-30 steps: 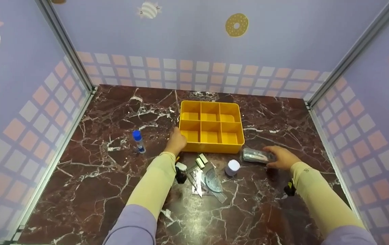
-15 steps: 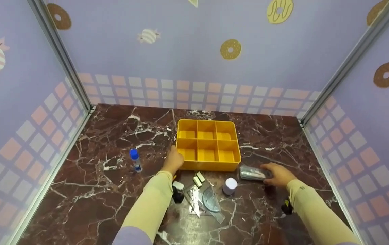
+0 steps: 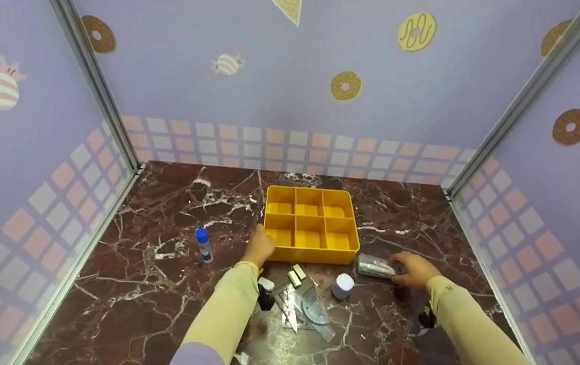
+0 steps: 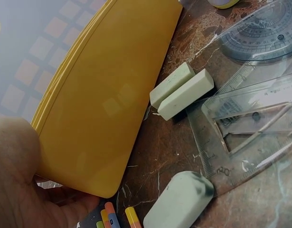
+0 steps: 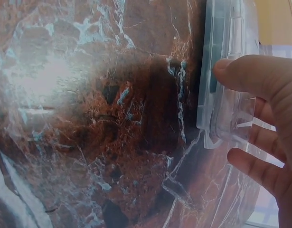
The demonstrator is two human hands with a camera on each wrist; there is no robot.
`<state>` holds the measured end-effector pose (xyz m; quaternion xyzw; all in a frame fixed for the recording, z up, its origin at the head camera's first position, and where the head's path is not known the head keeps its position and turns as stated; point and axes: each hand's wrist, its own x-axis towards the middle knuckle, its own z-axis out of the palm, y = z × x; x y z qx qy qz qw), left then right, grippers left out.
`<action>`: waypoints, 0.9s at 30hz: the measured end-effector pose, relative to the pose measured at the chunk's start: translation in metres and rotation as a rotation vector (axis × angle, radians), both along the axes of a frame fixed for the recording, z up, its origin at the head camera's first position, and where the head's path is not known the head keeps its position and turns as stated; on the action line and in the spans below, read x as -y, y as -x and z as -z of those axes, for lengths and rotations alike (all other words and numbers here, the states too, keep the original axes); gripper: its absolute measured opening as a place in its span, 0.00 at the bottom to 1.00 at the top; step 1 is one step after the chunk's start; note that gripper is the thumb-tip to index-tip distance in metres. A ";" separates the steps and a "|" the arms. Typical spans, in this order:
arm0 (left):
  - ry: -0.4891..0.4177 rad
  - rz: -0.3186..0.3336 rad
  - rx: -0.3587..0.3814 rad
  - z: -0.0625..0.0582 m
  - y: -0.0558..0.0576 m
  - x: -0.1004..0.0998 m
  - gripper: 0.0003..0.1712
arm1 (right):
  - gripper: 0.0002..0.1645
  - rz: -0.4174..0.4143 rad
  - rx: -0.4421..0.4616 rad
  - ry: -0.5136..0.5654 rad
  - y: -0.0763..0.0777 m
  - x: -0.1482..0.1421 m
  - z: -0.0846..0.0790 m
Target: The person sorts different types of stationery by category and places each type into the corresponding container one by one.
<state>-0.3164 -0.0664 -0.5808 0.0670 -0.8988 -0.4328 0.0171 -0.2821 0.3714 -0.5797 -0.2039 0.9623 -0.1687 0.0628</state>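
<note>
My left hand (image 3: pixel 259 246) grips the left front corner of a yellow six-compartment box (image 3: pixel 313 256). In the left wrist view its thumb lies at the wall and its fingers reach around the corner. To the box's right, my right hand (image 3: pixel 415 271) holds the near end of a clear plastic case (image 3: pixel 373 266) that lies on the tabletop with pale items inside. The right wrist view shows the thumb (image 5: pixel 231 71) on one side of the case and fingers on the other. Two pale erasers (image 4: pixel 186 95) lie side by side before the box.
A blue-capped glue stick (image 3: pixel 204 247) stands left of the box. In front are a white-topped cylinder (image 3: pixel 342 286), a clear protractor (image 3: pixel 314 306), clear rulers and set squares (image 4: pixel 250 118), a rounded white eraser (image 4: pixel 179 202) and colored sticks (image 4: pixel 111 216). Patterned walls (image 3: pixel 290 91) enclose the table.
The head view has tilted up, so the table and everything on it sit lower in the picture. Both hands keep their places at the box and the case.
</note>
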 end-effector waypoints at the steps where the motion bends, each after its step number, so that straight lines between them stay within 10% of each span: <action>1: 0.002 0.000 -0.004 0.000 -0.001 0.000 0.18 | 0.27 -0.004 -0.006 0.000 -0.001 0.000 0.002; 27: -0.019 -0.011 -0.001 -0.005 -0.004 0.000 0.20 | 0.24 0.054 -0.038 0.042 0.004 0.000 -0.015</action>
